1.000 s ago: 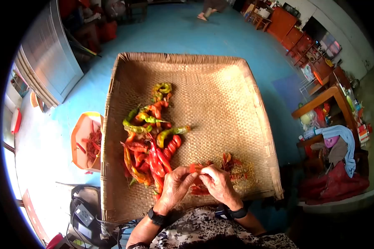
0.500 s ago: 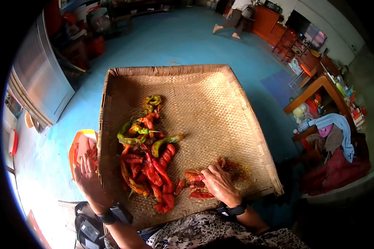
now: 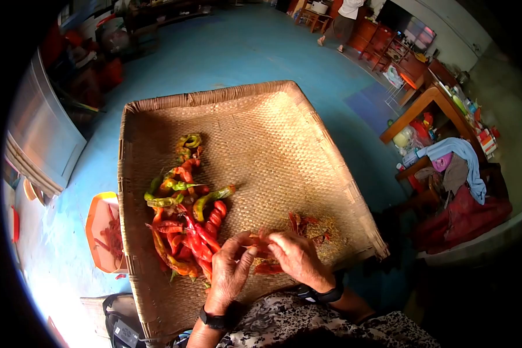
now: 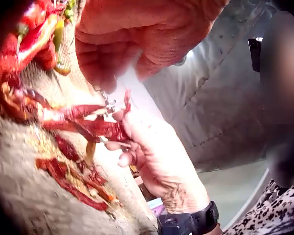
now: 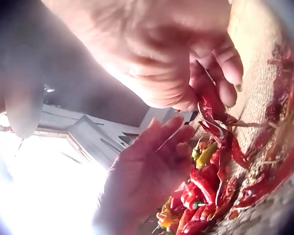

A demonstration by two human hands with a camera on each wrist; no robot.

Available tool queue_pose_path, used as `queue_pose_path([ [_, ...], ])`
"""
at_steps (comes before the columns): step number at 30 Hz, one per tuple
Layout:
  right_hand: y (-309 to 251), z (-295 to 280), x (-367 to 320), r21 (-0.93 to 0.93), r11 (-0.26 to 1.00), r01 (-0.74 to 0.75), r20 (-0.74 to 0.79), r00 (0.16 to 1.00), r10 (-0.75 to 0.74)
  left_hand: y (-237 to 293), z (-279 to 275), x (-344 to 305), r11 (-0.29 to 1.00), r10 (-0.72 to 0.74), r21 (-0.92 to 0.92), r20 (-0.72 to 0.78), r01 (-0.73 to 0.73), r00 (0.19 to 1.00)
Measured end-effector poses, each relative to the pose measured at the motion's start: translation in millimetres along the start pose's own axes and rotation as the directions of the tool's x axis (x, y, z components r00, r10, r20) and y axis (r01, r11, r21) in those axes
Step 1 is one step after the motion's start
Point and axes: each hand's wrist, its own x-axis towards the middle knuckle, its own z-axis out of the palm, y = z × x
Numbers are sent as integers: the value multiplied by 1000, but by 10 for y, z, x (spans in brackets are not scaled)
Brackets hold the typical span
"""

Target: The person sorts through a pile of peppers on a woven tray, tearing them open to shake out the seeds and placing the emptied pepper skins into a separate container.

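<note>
Over the near part of a woven bamboo tray [image 3: 267, 133], both hands are close together. My right hand [image 3: 300, 261] pinches a torn, split red chili pepper [image 5: 210, 100] between thumb and fingers; its strips dangle in the right wrist view. Beside it is my left hand [image 3: 231, 269], its fingers loosely bent and holding nothing; the right wrist view shows its palm [image 5: 147, 171]. Whole red and green chili peppers [image 3: 200, 238] lie heaped to the left. Below and right of the hands are split red pods [image 4: 68, 183] and scattered yellow seeds [image 3: 332, 231].
Outside the tray's left edge stands an orange-rimmed container [image 3: 93, 232] with red chili pieces inside. A black bag [image 3: 119, 325] lies near the tray's lower left corner. Clothes [image 3: 467, 168] are piled on wooden furniture at right. Another person [image 3: 342, 26] is at the far back.
My left hand, over the orange-rimmed container half a second ago, is back beside the right hand. The right hand has lifted a pepper from the split pods. The head view has shifted.
</note>
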Motion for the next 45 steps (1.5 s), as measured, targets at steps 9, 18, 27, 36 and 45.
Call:
queue_pose_path([
  [9,101,126,-99,-48,995,93,27,995,-92,-146,112,-59,967,-91,-237,28,95,995],
  [18,383,-3,-125,258,956,-138,-12,989,146,296,-582,32,976,123,-92,-505,-195,855],
  [27,396,-35,-95,683,676,-278,20,932,363,241,-1491,57,652,-264,-561,-799,-510,540],
  [36,109,58,-42,682,674,-283,112,952,285,140,-144,-21,969,-72,-246,-169,28,983],
  [45,113,149,-71,387,913,-127,138,987,79,-172,-173,-22,919,-52,-389,-265,-58,963],
])
